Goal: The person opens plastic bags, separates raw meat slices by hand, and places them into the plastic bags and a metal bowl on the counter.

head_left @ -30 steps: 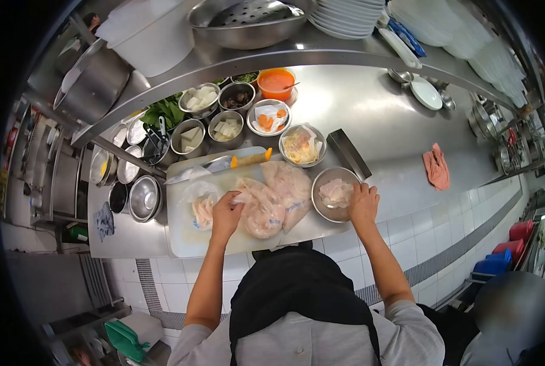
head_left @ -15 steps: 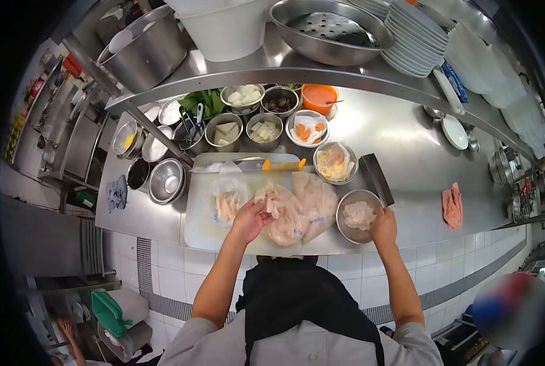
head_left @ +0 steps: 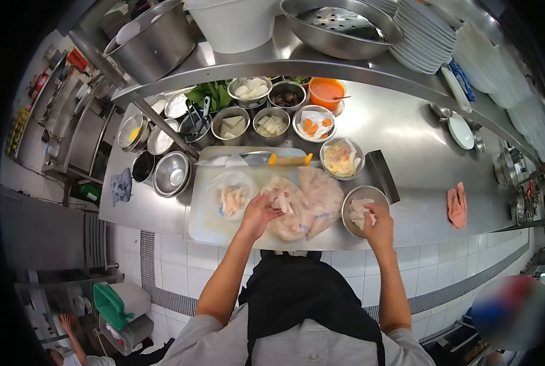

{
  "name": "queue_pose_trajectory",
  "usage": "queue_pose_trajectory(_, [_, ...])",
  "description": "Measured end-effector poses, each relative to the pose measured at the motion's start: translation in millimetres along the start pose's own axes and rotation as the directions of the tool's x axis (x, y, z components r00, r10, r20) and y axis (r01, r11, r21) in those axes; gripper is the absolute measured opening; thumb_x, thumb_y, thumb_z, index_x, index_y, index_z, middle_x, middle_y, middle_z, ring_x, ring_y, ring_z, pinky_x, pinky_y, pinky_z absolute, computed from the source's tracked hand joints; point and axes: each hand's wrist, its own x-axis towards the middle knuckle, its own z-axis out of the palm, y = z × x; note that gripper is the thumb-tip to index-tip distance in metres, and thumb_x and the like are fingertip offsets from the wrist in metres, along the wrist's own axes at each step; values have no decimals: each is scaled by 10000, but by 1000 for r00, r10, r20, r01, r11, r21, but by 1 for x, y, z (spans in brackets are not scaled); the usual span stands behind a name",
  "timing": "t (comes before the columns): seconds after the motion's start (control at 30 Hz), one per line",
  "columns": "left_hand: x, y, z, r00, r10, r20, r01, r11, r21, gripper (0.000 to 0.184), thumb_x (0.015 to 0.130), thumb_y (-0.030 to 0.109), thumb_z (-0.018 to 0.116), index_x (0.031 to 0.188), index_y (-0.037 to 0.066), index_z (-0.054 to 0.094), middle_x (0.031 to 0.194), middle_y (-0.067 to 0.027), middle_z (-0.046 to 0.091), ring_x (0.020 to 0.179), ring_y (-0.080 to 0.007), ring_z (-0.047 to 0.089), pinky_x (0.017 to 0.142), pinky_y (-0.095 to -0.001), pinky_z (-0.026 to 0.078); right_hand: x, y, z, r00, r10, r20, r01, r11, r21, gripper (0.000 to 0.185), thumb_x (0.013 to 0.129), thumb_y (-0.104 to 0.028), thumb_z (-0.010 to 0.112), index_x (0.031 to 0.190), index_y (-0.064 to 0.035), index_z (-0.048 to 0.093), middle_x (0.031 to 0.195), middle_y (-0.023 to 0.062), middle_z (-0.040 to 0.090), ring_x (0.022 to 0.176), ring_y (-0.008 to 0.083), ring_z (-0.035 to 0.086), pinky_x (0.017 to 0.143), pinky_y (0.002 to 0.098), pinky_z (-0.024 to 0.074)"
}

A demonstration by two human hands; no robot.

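My left hand (head_left: 261, 215) is closed on a few pale raw meat pieces (head_left: 282, 202), held over the mouth of a clear plastic bag of similar meat (head_left: 289, 224). My right hand (head_left: 378, 227) reaches into a steel bowl (head_left: 347, 215), its fingers pinching pale raw meat slices (head_left: 360, 211). Between the hands lies a second full bag of meat (head_left: 321, 198). Left of my left hand, a more open bag (head_left: 231, 198) shows several strips inside. All three bags rest on a white cutting board (head_left: 206, 224).
A yellow-handled knife (head_left: 290, 160) lies along the board's back edge. A dark rectangular blade (head_left: 382, 177) stands beside the steel bowl. Several ingredient bowls (head_left: 271, 125) line the back under a metal shelf (head_left: 248, 70). A pink cloth (head_left: 457, 205) lies at right. Another person's hand (head_left: 67, 323) shows lower left.
My right hand has moved from the steel bowl's right rim into the bowl, onto the meat slices. My left hand stays at the bag with meat pieces. The view has shifted slightly.
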Motion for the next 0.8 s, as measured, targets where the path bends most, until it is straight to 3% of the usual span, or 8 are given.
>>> queue_pose_trajectory(0.07, [-3,1,0,1000,-18,6,18,1000,-24,476,1047,343,318,1362,13,454,1289,-170,594,1083,-284,625,933,-420,502,0,-31,22,975,118,190,-166,950,264,264,845,-41,640,1108,-19,645,1049,145,680,890,231,681,776,321,542])
queue_pose_trajectory(0.2, [-10,2,4,996,-40,80,49,992,-113,535,1043,398,290,1380,12,445,1246,-180,604,1109,-303,608,951,-446,486,6,-110,68,925,45,378,-251,819,516,336,852,-66,655,1183,-26,612,1076,144,674,908,202,680,755,318,556])
queue_pose_trajectory(0.3, [-11,-5,-7,993,-26,115,42,989,-140,511,1041,371,335,1383,9,450,1217,-169,611,1109,-297,612,945,-433,493,10,-123,122,976,-138,166,51,894,445,369,858,-69,656,1219,-32,595,1109,157,667,907,211,686,722,311,561])
queue_pose_trajectory(0.43, [-24,0,-6,998,27,51,-25,999,-28,424,1021,220,466,1388,6,466,1207,-152,613,1118,-256,613,923,-371,513,11,-119,147,974,-156,166,83,921,380,368,882,-80,646,1242,-38,585,1094,170,669,882,188,689,688,292,558])
queue_pose_trajectory(0.5, [-33,6,-7,1000,27,14,-27,1000,5,410,1008,173,488,1385,11,479,1231,-135,610,1112,-231,617,914,-349,515,12,-121,139,851,132,508,-389,808,442,361,904,-75,622,1261,-43,579,1016,170,687,815,157,690,664,273,549])
queue_pose_trajectory(0.6, [-38,0,-19,996,88,-21,-83,980,180,391,997,124,503,1374,21,506,1283,-101,599,1088,-191,627,902,-320,515,12,-122,135,806,207,555,-530,668,522,322,928,-79,592,1249,-44,594,899,149,702,760,129,680,645,254,536])
queue_pose_trajectory(0.73, [-35,-9,-40,967,253,-11,-224,878,423,369,992,115,511,1349,30,544,1340,-50,584,1049,-158,641,886,-297,507,12,-117,144,840,239,486,-521,605,602,309,927,-88,591,1233,-46,609,842,145,707,713,136,673,638,276,529])
queue_pose_trajectory(0.8, [-32,-8,-53,961,273,-33,-214,819,533,336,991,126,521,1304,20,578,1290,-58,612,1021,-155,644,864,-293,511,13,-119,140,893,217,395,-362,867,342,288,927,-106,599,1207,-46,625,839,148,708,702,157,677,646,308,528])
